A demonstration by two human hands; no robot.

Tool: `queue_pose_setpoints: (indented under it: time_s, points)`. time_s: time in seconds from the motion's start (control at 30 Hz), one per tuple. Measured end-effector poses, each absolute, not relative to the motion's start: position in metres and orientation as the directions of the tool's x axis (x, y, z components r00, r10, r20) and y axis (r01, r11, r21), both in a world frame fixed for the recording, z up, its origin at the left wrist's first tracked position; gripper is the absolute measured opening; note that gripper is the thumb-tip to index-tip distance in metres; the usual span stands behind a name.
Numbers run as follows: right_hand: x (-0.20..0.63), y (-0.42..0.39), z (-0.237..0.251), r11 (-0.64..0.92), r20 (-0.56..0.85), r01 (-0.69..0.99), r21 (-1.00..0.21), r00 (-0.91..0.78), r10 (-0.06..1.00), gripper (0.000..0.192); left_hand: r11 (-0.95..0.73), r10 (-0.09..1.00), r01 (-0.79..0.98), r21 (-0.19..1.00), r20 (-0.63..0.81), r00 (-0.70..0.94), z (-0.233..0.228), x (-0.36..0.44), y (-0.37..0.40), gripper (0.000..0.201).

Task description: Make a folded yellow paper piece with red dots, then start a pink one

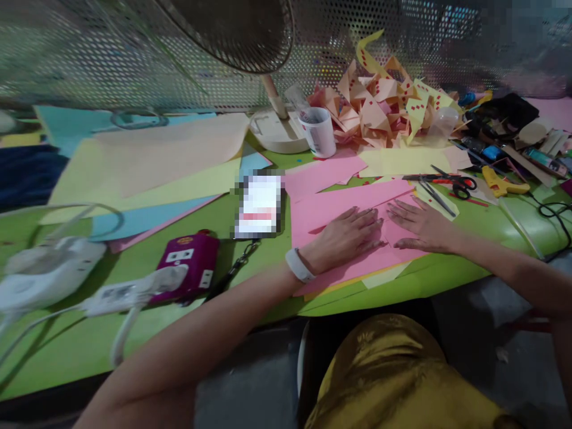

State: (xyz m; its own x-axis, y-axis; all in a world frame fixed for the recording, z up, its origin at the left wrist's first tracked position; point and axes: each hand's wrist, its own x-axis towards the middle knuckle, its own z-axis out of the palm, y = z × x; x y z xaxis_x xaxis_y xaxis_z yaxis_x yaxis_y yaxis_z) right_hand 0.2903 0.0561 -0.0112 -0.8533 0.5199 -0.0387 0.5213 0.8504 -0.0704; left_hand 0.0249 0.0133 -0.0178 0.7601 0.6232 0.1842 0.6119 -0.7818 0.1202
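Note:
My left hand (pixel 346 238) lies flat, fingers spread, on a pink paper sheet (pixel 322 211) on the green table (pixel 134 322). A white band is on that wrist. My right hand (pixel 422 225) presses flat on the same pink sheet just to the right, fingertips nearly meeting the left hand's over a folded part of the paper. Neither hand grips anything.
Scissors (pixel 451 182) and a yellow glue gun (pixel 503 185) lie to the right. A pile of folded paper shapes (pixel 384 107), a white cup (pixel 318 132) and a fan base (pixel 274 131) stand behind. Large coloured sheets (pixel 156 167), a purple box (pixel 190 265) and white power strips (pixel 49 274) lie left.

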Motion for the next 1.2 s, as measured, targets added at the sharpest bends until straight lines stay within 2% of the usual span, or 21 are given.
queue_pose_setpoints:
  time_s: [0.13,0.23,0.3,0.37,0.47,0.53,0.8,1.2]
  points:
    - [0.289,0.056,0.003,0.819,0.067,0.570,-0.071,-0.816,0.574,0.066,-0.785,0.619,0.604,0.137,0.204,0.758,-0.015,0.027,0.013,0.050]
    - [0.275,0.063,0.015,0.723,0.105,0.670,-0.171,-0.717,0.689,0.043,-0.781,0.624,0.608,0.145,0.212,0.752,-0.013,0.028,0.012,0.052]
    - [0.263,0.073,0.020,0.606,0.003,0.740,-0.293,-0.633,0.774,0.029,-0.776,0.630,0.615,0.140,0.204,0.749,-0.013,0.028,0.012,0.055]
    - [0.253,0.084,0.022,0.457,-0.189,0.770,-0.445,-0.579,0.793,0.020,-0.773,0.633,0.620,0.131,0.193,0.749,-0.014,0.027,0.011,0.058]
    - [0.245,0.100,0.022,0.214,-0.452,0.739,-0.638,-0.586,0.673,0.017,-0.776,0.630,0.617,0.129,0.189,0.753,-0.015,0.027,0.011,0.058]
    - [0.244,0.107,0.023,0.107,-0.536,0.716,-0.690,-0.605,0.589,0.020,-0.776,0.630,0.615,0.139,0.199,0.750,-0.016,0.027,0.011,0.056]
    - [0.241,0.118,0.028,-0.016,-0.640,0.730,-0.683,-0.588,0.495,0.035,-0.775,0.632,0.613,0.156,0.220,0.743,-0.017,0.027,0.010,0.054]
    - [0.249,0.120,0.031,-0.062,-0.664,0.785,-0.617,-0.477,0.575,0.042,-0.772,0.636,0.614,0.165,0.212,0.742,-0.015,0.026,0.009,0.056]
